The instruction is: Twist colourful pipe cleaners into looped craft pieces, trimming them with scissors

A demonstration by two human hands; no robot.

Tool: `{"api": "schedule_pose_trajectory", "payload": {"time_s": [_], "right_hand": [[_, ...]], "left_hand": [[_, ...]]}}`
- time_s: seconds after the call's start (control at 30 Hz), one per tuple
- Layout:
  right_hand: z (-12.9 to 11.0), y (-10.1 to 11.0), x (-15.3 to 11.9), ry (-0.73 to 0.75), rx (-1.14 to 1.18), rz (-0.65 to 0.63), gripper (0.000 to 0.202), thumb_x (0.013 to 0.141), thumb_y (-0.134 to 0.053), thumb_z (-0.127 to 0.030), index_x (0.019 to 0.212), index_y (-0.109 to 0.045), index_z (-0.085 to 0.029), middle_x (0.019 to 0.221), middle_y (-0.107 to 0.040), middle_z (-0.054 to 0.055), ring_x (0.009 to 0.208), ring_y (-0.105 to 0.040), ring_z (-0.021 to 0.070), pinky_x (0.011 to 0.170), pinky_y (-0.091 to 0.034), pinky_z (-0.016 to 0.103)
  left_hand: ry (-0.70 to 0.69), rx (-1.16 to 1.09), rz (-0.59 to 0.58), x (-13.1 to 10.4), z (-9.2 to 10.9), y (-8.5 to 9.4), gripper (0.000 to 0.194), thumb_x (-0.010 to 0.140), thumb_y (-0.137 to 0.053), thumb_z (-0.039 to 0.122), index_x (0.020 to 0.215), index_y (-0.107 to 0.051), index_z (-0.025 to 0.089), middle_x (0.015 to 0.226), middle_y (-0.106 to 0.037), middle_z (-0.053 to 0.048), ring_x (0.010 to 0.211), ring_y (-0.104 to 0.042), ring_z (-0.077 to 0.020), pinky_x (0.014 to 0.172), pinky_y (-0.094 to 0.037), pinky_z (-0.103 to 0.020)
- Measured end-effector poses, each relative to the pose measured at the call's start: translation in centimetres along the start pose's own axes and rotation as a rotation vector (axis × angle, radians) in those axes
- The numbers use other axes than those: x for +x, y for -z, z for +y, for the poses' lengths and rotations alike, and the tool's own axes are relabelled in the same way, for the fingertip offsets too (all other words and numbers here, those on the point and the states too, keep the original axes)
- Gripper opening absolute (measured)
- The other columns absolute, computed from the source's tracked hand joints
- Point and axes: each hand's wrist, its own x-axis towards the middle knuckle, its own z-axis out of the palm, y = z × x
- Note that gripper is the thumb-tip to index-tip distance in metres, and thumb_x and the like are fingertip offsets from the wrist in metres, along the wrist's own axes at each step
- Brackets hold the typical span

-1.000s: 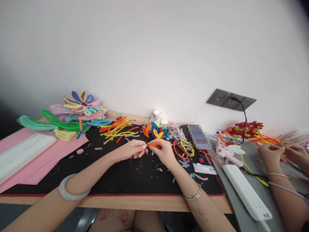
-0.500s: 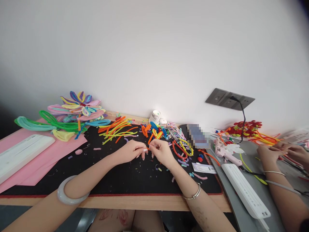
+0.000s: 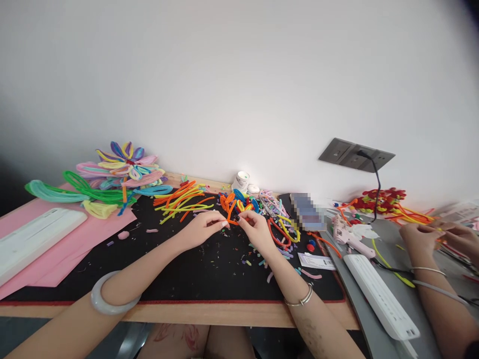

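Between my two hands an orange pipe cleaner (image 3: 231, 217) is held over the black mat. My left hand (image 3: 207, 229) pinches one end between thumb and fingers. My right hand (image 3: 253, 226), dark polish on a nail, pinches the other side. Part of the pipe cleaner rises above the fingers, close to orange and yellow loops lying behind, so its full shape is hard to make out. Just beyond lie blue pipe cleaner loops (image 3: 238, 195). Left of these is a pile of loose orange and yellow pipe cleaners (image 3: 183, 202).
A pipe cleaner flower (image 3: 129, 162) and pink sheets (image 3: 108, 234) lie left, with a white device on them. Right are a phone (image 3: 307, 212), a pink glue gun (image 3: 352, 238) and a long white device (image 3: 380, 294). Another person's hands (image 3: 422, 242) work far right. A paper cup (image 3: 242, 180) stands behind.
My hands have drawn slightly apart and up, and more of the orange pipe cleaner shows between them. The other person's fingers have shifted a little.
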Motion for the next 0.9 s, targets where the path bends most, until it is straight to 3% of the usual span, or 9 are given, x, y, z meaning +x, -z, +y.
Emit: {"api": "schedule_pose_trajectory", "payload": {"time_s": [0.17,0.3,0.47,0.6,0.73,0.9], "right_hand": [[0.1,0.0,0.2,-0.103,0.307,0.031,0.016,0.070,-0.061,-0.031,0.075,-0.053,-0.018,0.056,-0.048,-0.005,0.045,-0.040,0.0078,0.041,-0.031,0.020],[-0.2,-0.2,0.1,-0.164,0.460,-0.043,0.022,0.068,-0.065,-0.034,0.078,-0.052,-0.018,0.059,-0.050,-0.004,0.044,-0.041,0.0071,0.038,-0.033,0.019],[-0.4,-0.9,-0.2,-0.163,0.414,-0.140,0.023,0.068,-0.066,-0.031,0.083,-0.055,-0.017,0.064,-0.052,-0.004,0.047,-0.045,0.0063,0.041,-0.039,0.019],[-0.1,-1.5,-0.5,-0.167,0.358,-0.184,0.029,0.066,-0.067,-0.025,0.090,-0.052,-0.018,0.070,-0.057,-0.003,0.057,-0.053,0.0090,0.051,-0.046,0.021],[0.1,-2.1,-0.8,-0.151,0.350,-0.222,0.033,0.065,-0.064,-0.017,0.094,-0.049,-0.019,0.070,-0.059,-0.004,0.059,-0.055,0.0092,0.061,-0.049,0.024],[-0.1,-2.1,-0.8,-0.191,0.408,-0.239,0.032,0.063,-0.058,-0.012,0.093,-0.049,-0.018,0.070,-0.057,-0.005,0.057,-0.054,0.0082,0.060,-0.049,0.024]], "left_hand": [[0.024,-0.034,-0.057,0.1,-0.3,-0.3,0.030,0.082,-0.047,0.040,0.082,-0.064,0.015,0.081,-0.056,-0.003,0.075,-0.050,-0.0155,0.068,-0.040,-0.026],[0.029,-0.089,-0.121,0.1,-0.3,-0.4,0.030,0.082,-0.048,0.039,0.083,-0.065,0.014,0.085,-0.059,-0.004,0.076,-0.053,-0.0156,0.069,-0.041,-0.025],[0.083,-0.133,-0.028,0.1,-0.4,-0.5,0.029,0.082,-0.048,0.040,0.079,-0.060,0.013,0.075,-0.058,-0.002,0.072,-0.053,-0.0158,0.067,-0.042,-0.027],[0.109,-0.315,0.074,0.2,-0.8,-0.9,0.025,0.080,-0.053,0.036,0.091,-0.056,0.014,0.085,-0.060,-0.003,0.082,-0.056,-0.0175,0.076,-0.044,-0.031],[0.110,-0.382,0.069,0.3,-0.7,-1.2,0.022,0.077,-0.056,0.032,0.089,-0.054,0.014,0.090,-0.057,-0.003,0.085,-0.056,-0.0176,0.079,-0.045,-0.032],[0.077,-0.333,0.038,0.1,-0.1,-1.0,0.017,0.079,-0.053,0.031,0.083,-0.055,0.015,0.080,-0.052,0.000,0.076,-0.053,-0.0140,0.071,-0.043,-0.027]]}}
